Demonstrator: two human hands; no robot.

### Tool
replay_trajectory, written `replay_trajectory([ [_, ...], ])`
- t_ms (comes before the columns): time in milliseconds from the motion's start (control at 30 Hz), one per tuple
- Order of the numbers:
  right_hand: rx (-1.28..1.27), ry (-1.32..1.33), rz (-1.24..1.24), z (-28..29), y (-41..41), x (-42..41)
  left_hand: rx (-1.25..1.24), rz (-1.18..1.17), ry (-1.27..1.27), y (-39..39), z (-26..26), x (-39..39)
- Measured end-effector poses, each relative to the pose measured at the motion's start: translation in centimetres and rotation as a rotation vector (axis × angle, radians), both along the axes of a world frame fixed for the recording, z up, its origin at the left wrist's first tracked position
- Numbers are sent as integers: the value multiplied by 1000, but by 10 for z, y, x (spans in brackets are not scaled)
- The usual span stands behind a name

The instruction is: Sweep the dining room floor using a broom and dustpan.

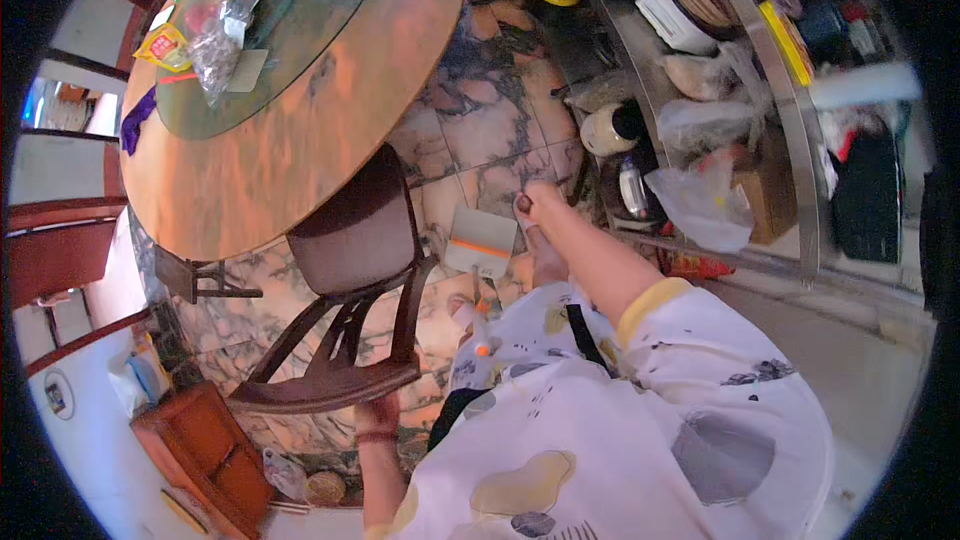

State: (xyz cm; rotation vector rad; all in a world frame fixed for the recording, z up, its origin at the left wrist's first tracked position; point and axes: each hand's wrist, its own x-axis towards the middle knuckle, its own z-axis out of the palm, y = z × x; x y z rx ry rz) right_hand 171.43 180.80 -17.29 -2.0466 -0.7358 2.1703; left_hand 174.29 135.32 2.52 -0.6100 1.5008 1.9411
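My right hand (pixel 538 201) is closed in a fist around a rod-like thing, whose dark round end (pixel 524 203) shows at the fist; the rest of it is hidden. My left hand (pixel 378 414) grips the curved back rail of a dark wooden chair (pixel 322 392), its fingers partly hidden by the rail. Between the chair and my right hand, a grey dustpan (pixel 480 240) with an orange stripe rests on the marble-patterned floor. A thin pale handle with an orange end (pixel 482 350) rises near my clothing; whether it joins the dustpan is unclear.
A large round table (pixel 360 112) with bags and packets stands at upper left, above the chair seat. A low wooden stool (pixel 176 275) is under its edge. Metal shelving (pixel 806 187) with pots and plastic bags lines the right. A brown cabinet (pixel 206 457) stands at lower left.
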Motion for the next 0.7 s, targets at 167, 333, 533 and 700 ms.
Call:
replay_trajectory([
  [167, 134, -49, 141, -9, 40, -94, 25, 897, -259, -28, 62, 26],
  [333, 86, -79, 541, 13, 60, -161, -357, 976, -57, 66, 130, 16],
  [533, 65, -105, 274, -7, 88, -168, -1531, 176, 58, 125, 76, -22],
  [700, 205, -155, 579, 60, 76, -150, -1688, 340, 12, 141, 71, -20],
])
